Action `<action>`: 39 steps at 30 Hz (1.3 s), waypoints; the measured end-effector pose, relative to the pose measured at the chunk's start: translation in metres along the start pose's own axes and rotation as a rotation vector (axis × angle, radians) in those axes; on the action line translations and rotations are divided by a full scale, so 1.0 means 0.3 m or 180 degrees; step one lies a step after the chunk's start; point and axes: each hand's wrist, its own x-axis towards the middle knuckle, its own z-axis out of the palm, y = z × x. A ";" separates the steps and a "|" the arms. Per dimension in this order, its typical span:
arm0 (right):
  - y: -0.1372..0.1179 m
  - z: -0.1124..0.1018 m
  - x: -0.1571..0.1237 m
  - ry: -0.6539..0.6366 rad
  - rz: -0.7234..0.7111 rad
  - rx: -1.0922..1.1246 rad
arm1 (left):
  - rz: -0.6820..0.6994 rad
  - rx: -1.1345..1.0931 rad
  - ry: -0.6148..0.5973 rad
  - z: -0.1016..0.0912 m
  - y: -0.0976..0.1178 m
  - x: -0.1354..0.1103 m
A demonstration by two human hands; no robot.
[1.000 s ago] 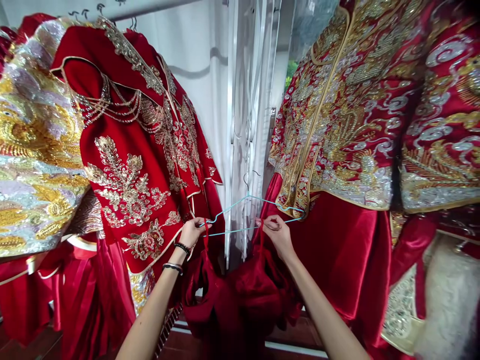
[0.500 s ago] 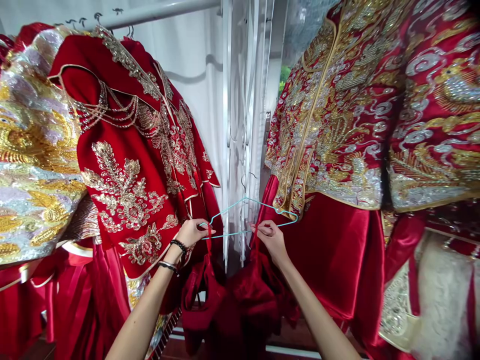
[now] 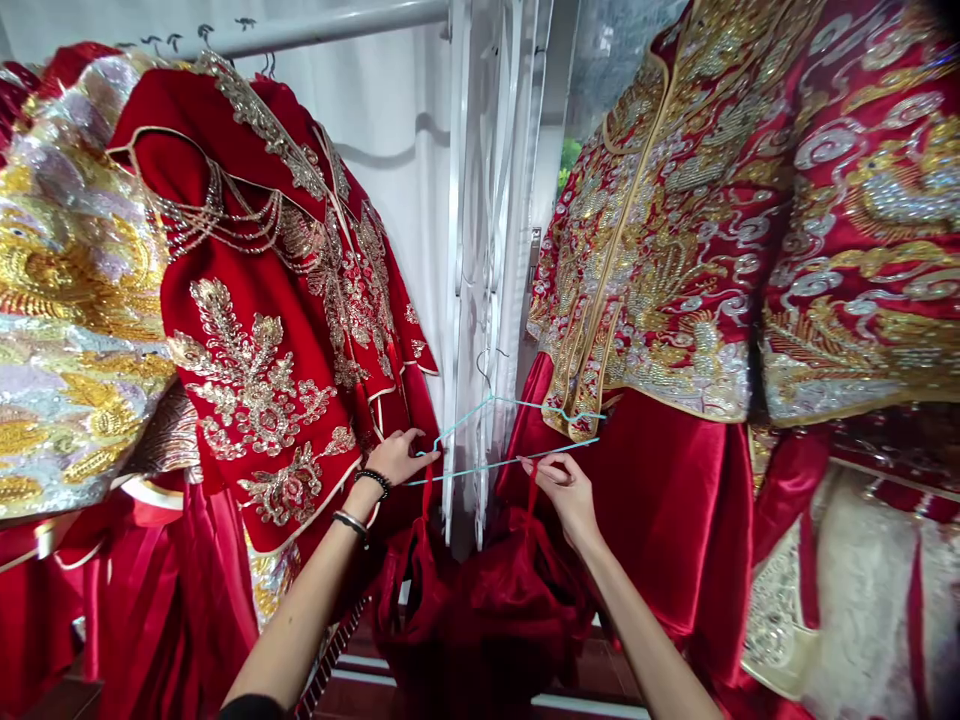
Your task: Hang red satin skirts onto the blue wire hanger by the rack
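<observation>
A thin light-blue clothes hanger (image 3: 480,468) with a metal hook spans the space between my hands. Below it hangs a dark red strapped garment (image 3: 510,590). My left hand (image 3: 399,460), with bracelets at the wrist, is closed around the hanger's left end, where one red strap (image 3: 427,492) loops down. Close to the lower bar on the right, my right hand (image 3: 559,482) pinches the other strap (image 3: 532,495). The hanger's right end sticks out past that hand. The garment's lower part is dark and hard to make out.
On the left, a red jacket with beaded embroidery (image 3: 255,350) hangs from a white rail (image 3: 337,28). Heavily embroidered red-and-gold jackets (image 3: 667,230) and a red satin skirt (image 3: 645,510) hang close on the right. White metal posts (image 3: 457,250) stand between them.
My right hand has moved right along the lower bar with its strap, and the straps are spread wider. My left hand has shifted slightly right and up.
</observation>
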 end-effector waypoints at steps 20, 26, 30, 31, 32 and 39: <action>0.031 -0.005 -0.022 0.0155 -0.0103 -0.0282 | 0.2303 0.0913 0.1580 0.154 0.466 0.085; 0.008 -0.029 -0.047 0.0184 -0.0048 -0.0170 | 0.2240 0.1287 0.1002 0.115 0.472 0.100; -0.022 -0.041 -0.056 0.0299 -0.0090 -0.0109 | 0.2128 0.1408 0.0917 0.117 0.484 0.117; -0.028 -0.047 -0.057 0.0329 -0.0133 -0.0131 | 0.2099 0.1436 0.0911 0.119 0.487 0.121; -0.034 -0.053 -0.059 0.0356 -0.0173 -0.0160 | 0.2066 0.1467 0.0910 0.121 0.489 0.124; -0.084 -0.107 -0.064 0.0572 -0.0285 -0.0240 | 0.2010 0.1672 0.0854 0.126 0.474 0.121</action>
